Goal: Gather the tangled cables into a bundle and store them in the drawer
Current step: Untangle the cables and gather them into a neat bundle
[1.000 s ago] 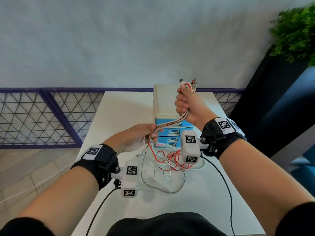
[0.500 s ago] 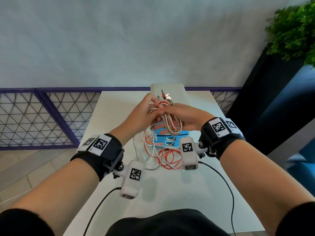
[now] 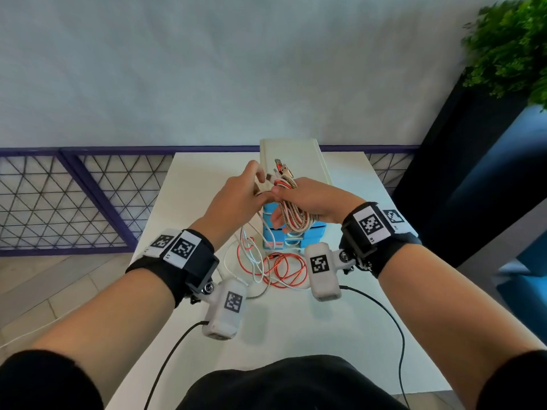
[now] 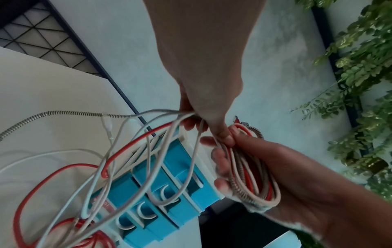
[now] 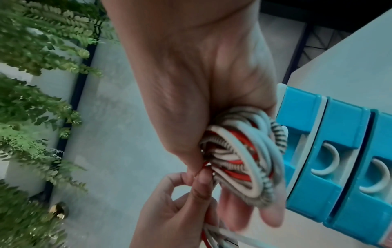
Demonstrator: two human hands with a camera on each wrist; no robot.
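My right hand (image 3: 299, 202) holds a coiled bundle of red, white and braided cables (image 3: 293, 216) above the small drawer unit (image 3: 291, 235), thumb on top and fingers under the loops (image 5: 239, 161). The plug ends (image 3: 282, 170) stick up past the thumb. My left hand (image 3: 245, 190) pinches the loose strands (image 4: 169, 117) right beside the bundle. From there the cables trail down to a tangle (image 3: 275, 267) on the white table (image 3: 296, 327) in front of the blue drawers (image 4: 161, 193), which are shut.
The cream-topped drawer unit stands mid-table at the far side. A purple-framed mesh fence (image 3: 74, 202) runs behind the table on the left. A leafy plant (image 3: 512, 45) on a dark stand is at the right. Two black wrist-camera leads (image 3: 393, 321) cross the near table.
My right hand came down from holding the cable ends high and now carries coiled loops. My left hand rose from the table to meet it, and more cable has gone into the bundle.
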